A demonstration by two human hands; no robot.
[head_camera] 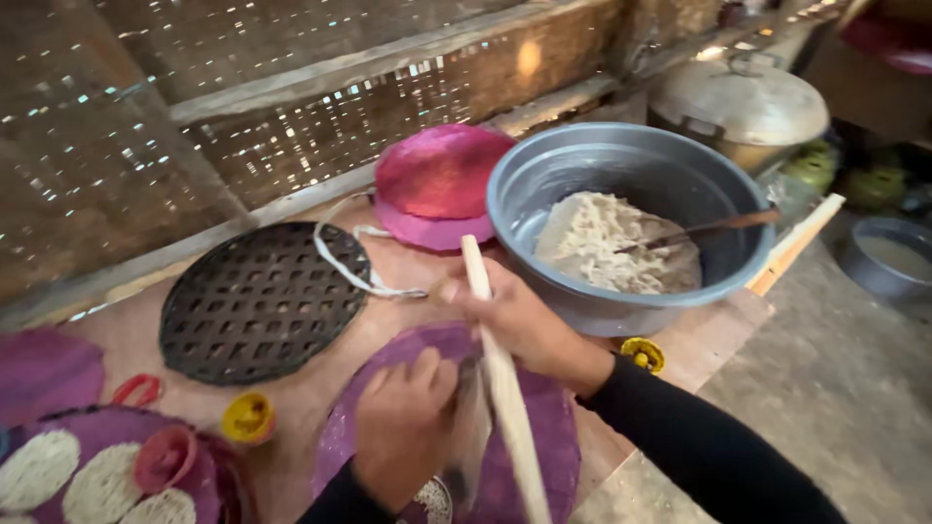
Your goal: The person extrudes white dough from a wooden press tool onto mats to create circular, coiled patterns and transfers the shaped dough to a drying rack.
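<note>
There is a single view, from a camera worn on the person's head. It looks steeply down and forward over both arms, close enough that the left hand (pixel 403 427) and right hand (pixel 515 315) fill the lower middle. Beyond the right hand sits the grey basin (pixel 544 194); past the left hand lies the dark woven tray (pixel 257 301). A woven bamboo wall (pixel 291 116) closes off the far side. With only one camera, no area is shared.

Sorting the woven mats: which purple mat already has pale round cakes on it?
The purple mat at bottom left; the one under the hands and the stacked pair by the basin show none.
</note>
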